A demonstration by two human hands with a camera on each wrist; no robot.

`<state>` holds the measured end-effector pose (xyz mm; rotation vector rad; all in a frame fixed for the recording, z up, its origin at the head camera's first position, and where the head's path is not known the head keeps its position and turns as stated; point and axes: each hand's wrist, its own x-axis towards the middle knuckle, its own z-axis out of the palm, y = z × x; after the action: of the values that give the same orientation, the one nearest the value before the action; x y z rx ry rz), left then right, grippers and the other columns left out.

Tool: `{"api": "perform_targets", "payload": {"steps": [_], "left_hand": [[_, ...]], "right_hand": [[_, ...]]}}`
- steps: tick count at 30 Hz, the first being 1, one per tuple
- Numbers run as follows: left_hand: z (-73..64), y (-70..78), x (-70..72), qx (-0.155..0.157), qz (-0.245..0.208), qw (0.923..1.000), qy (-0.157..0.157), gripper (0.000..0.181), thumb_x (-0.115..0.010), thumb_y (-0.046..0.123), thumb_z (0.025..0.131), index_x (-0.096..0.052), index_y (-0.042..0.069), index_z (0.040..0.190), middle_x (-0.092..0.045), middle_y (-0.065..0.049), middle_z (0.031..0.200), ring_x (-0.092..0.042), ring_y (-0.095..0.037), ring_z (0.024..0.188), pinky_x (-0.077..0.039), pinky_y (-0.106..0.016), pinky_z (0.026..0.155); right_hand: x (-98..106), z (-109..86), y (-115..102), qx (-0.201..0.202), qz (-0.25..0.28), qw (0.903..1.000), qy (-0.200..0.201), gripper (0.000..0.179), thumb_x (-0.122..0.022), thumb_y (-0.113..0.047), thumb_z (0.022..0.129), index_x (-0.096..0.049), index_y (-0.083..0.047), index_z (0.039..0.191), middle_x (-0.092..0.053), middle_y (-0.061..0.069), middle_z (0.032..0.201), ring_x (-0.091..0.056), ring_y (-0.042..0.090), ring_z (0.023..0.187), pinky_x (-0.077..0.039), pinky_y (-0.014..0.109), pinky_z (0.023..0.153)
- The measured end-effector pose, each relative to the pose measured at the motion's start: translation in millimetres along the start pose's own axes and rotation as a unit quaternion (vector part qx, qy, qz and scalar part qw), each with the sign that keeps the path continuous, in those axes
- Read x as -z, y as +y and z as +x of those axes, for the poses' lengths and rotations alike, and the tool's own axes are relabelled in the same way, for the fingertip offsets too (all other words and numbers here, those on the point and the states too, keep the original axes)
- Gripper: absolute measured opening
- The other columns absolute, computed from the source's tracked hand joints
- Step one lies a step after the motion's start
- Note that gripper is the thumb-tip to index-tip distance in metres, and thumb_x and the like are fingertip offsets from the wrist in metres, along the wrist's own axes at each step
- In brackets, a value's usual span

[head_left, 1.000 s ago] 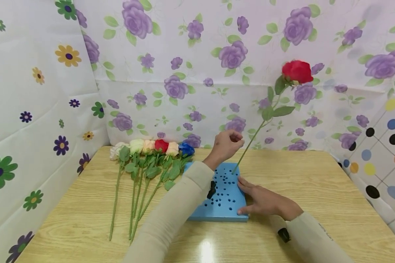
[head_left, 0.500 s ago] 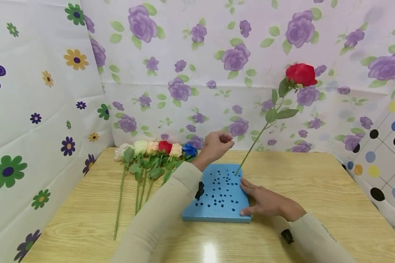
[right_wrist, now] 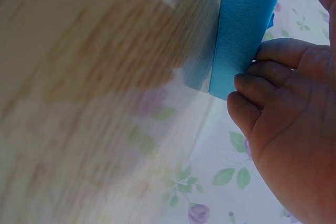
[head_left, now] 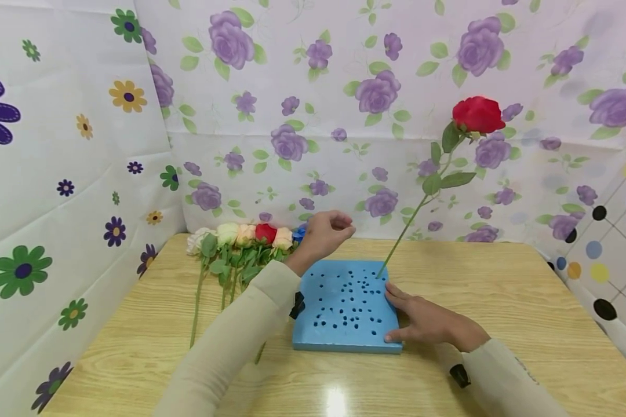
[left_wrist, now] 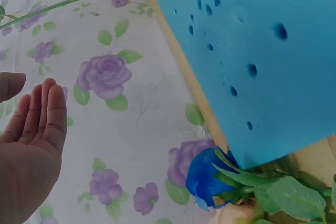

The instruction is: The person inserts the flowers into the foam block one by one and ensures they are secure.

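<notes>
A blue foam block (head_left: 339, 301) full of small holes lies on the table. One red rose (head_left: 478, 114) stands in its back right corner, the stem leaning to the right. My left hand (head_left: 323, 234) is raised above the block's back left corner, its fingers loosely bent with nothing between them. In the left wrist view that hand (left_wrist: 34, 140) shows an empty palm, near a blue rose (left_wrist: 210, 177). My right hand (head_left: 430, 321) rests along the block's right side, thumb at the front corner. The right wrist view shows its fingers (right_wrist: 262, 80) against the block's side wall.
Left of the block several roses lie on the wooden table (head_left: 135, 347), heads toward the back: a white rose (head_left: 198, 240), pale ones, and another red rose (head_left: 265, 233). My left sleeve covers part of their stems. A flowered cloth (head_left: 292, 185) hangs behind the table.
My left hand has moved left, away from the standing red rose's stem and toward the lying roses. The right hand stays on the block, and the head view has shifted slightly.
</notes>
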<state>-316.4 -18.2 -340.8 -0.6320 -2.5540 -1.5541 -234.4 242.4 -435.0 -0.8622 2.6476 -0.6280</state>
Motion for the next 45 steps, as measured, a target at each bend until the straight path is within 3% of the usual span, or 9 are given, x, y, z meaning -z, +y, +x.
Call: {"api": "perform_targets", "payload": {"steps": [8,14,25,35,42,45], "left_hand": [[-11.7,-10.5,14.3,0.018,-0.002,0.9998,-0.001,0.021,-0.071,0.017,0.095,-0.071,0.004,0.112,-0.072,-0.007,0.105,-0.067,-0.020,0.097,-0.058,-0.033,0.084],[-22.7,-20.9,30.7,0.023,0.009,0.9996,0.014,0.023,-0.073,0.016,0.094,-0.072,0.002,0.112,-0.072,-0.009,0.104,-0.068,-0.022,0.096,-0.059,-0.032,0.081],[-44.1,-43.7,61.1,0.050,0.020,0.9985,0.011,0.028,-0.071,0.017,0.095,-0.070,-0.001,0.117,-0.071,-0.015,0.109,-0.068,-0.027,0.101,-0.059,-0.036,0.083],[-63.2,-65.0,79.1,0.099,0.006,0.9950,0.013,0.028,-0.070,0.016,0.096,-0.070,-0.002,0.117,-0.070,-0.016,0.110,-0.068,-0.028,0.099,-0.059,-0.037,0.082],[-78.9,-82.6,88.1,0.133,-0.008,0.9910,0.004,0.030,-0.069,0.017,0.097,-0.068,-0.002,0.120,-0.069,-0.017,0.112,-0.067,-0.028,0.099,-0.056,-0.051,0.089],[-84.2,-90.5,89.7,0.138,-0.005,0.9904,-0.001,0.031,-0.069,0.016,0.097,-0.068,-0.004,0.120,-0.069,-0.017,0.112,-0.068,-0.028,0.099,-0.055,-0.051,0.090]], "right_hand": [[0.3,-1.2,-0.6,0.003,0.002,1.0000,0.003,0.106,-0.070,-0.061,0.085,-0.025,0.008,0.153,-0.010,0.022,0.163,-0.019,0.042,0.147,-0.027,0.057,0.115],[-0.9,-1.2,-0.4,0.003,-0.007,1.0000,0.006,0.107,-0.069,-0.062,0.085,-0.026,0.008,0.153,-0.010,0.022,0.163,-0.019,0.042,0.147,-0.027,0.056,0.116],[-1.9,-2.0,-1.5,0.002,-0.013,0.9999,0.007,0.106,-0.069,-0.062,0.085,-0.026,0.007,0.153,-0.011,0.021,0.163,-0.019,0.041,0.147,-0.028,0.055,0.116],[-0.7,-2.2,-3.1,-0.004,-0.007,0.9999,0.008,0.105,-0.070,-0.060,0.086,-0.027,0.009,0.153,-0.012,0.021,0.163,-0.019,0.043,0.147,-0.027,0.057,0.115],[-1.3,-1.2,-2.8,-0.004,-0.012,0.9999,0.009,0.105,-0.070,-0.060,0.086,-0.027,0.008,0.153,-0.012,0.021,0.164,-0.019,0.041,0.147,-0.028,0.056,0.116],[-2.0,-0.8,-1.5,-0.005,-0.015,0.9998,0.008,0.105,-0.069,-0.061,0.086,-0.027,0.008,0.153,-0.012,0.021,0.164,-0.019,0.041,0.147,-0.028,0.056,0.116]]}}
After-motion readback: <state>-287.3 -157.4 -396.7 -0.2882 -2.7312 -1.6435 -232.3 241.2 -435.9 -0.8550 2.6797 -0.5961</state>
